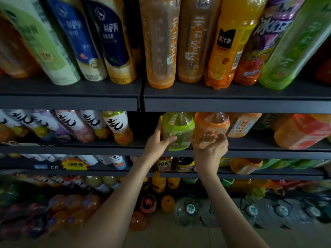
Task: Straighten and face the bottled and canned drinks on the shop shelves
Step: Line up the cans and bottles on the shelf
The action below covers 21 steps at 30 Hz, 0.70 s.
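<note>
Head view:

- Left hand (158,140): grips the green bottle (179,129). The thumb lies across the front label and the fingers wrap round the bottle's left side.
- Right hand (211,149): grips the orange bottle (210,126). The fingers curl over its lower front.
- Hand relation: the hands are apart, each clamped on its own bottle.
- Green bottle and orange bottle: both stand side by side at the front edge of the second shelf (268,153), at the left end of the right-hand bay. The green one is on the left, just beside the orange one. Their caps are hidden behind the top shelf (232,104).
- Second shelf, left bay: a row of white-labelled bottles (116,125) with black brush lettering.
- Top shelf, right bay: two amber tea bottles (161,43), then an orange juice bottle (223,54) with its barcode partly turned forward, then a purple-labelled bottle (263,40) and a tall green bottle (293,51).
- Top shelf, left bay: blue-labelled bottles (111,33).
- Third shelf: a yellow burst tag (74,164) is fixed to the edge.
- Floor: large clear water jugs (189,209) stand below the shelving.
</note>
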Each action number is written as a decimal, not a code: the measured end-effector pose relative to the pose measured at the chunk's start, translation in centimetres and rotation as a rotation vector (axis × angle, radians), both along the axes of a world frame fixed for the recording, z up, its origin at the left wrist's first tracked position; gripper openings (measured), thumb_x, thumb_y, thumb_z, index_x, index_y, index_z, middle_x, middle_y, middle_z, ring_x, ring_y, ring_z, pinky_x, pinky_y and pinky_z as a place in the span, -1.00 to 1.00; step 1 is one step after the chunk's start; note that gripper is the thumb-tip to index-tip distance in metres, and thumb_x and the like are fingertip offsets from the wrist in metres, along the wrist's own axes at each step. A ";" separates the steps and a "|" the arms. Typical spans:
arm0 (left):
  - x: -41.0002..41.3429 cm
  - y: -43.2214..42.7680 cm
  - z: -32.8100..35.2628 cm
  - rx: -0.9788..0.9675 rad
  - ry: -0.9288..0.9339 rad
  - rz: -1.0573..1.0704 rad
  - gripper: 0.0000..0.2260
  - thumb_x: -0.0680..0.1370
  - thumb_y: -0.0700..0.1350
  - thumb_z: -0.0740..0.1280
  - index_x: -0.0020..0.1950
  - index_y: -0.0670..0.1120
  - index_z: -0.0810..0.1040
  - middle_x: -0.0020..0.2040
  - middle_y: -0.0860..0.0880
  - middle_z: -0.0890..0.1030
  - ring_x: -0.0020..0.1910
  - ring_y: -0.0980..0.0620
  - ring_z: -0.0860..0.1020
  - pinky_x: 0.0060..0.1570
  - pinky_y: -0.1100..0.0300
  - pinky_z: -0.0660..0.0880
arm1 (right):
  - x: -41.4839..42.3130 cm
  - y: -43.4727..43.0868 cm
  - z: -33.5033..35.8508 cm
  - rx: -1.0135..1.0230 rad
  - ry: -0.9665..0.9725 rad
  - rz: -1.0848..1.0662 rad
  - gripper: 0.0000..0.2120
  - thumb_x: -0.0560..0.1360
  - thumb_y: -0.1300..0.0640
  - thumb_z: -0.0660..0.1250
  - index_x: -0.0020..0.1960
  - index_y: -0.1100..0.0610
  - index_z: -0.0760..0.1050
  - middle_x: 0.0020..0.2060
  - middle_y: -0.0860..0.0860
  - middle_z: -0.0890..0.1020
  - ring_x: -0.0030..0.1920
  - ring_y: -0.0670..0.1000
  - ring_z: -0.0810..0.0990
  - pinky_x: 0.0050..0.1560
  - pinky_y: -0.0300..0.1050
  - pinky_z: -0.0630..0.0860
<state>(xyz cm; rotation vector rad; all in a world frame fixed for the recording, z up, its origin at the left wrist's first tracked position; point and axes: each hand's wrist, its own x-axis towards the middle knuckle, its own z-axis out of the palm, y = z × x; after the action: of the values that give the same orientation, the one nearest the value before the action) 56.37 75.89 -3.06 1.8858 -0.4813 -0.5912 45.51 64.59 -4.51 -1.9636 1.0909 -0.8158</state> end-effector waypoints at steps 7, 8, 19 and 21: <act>-0.1 -1.6 0.1 0.059 -0.046 0.007 -0.29 0.57 0.05 0.28 0.56 0.11 -0.11 0.37 -0.05 0.45 0.28 -0.07 0.47 0.16 0.13 0.44 | 0.2 -2.9 0.8 0.051 -0.060 0.021 0.06 0.34 0.05 0.54 0.53 0.20 -0.14 0.48 0.20 0.10 0.46 0.23 0.11 0.39 0.12 0.19; -0.3 -1.7 0.2 0.083 -0.073 0.020 -0.30 0.57 0.04 0.27 0.56 0.09 -0.10 0.35 -0.06 0.47 0.25 -0.09 0.49 0.09 0.17 0.44 | 0.1 -3.1 0.7 0.059 -0.047 0.017 0.05 0.34 0.02 0.54 0.53 0.20 -0.12 0.46 0.21 0.12 0.45 0.24 0.14 0.37 0.12 0.23; -6.6 -4.4 -0.8 0.050 -0.135 0.386 -0.35 0.59 0.05 0.22 0.53 -0.21 0.00 0.46 -0.21 0.22 0.38 -0.15 0.33 0.25 0.02 0.43 | -1.8 -3.7 1.4 0.081 -0.008 0.048 -0.03 0.38 0.09 0.52 0.51 0.23 -0.07 0.42 0.23 0.16 0.42 0.25 0.19 0.33 0.03 0.28; -7.6 -5.1 -1.1 0.059 -0.115 0.409 -0.29 0.58 0.02 0.26 0.54 -0.20 -0.09 0.52 -0.17 0.10 0.45 -0.11 0.24 0.32 0.12 0.34 | -3.4 -4.4 1.3 0.112 0.013 0.065 -0.06 0.40 0.15 0.49 0.52 0.24 -0.09 0.44 0.23 0.13 0.44 0.21 0.15 0.34 -0.02 0.24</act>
<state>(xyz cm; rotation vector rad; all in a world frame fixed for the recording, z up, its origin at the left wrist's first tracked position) 48.73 70.83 -4.16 2.0082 -0.1417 -0.2283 42.08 60.24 -3.18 -1.9024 1.0520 -0.6934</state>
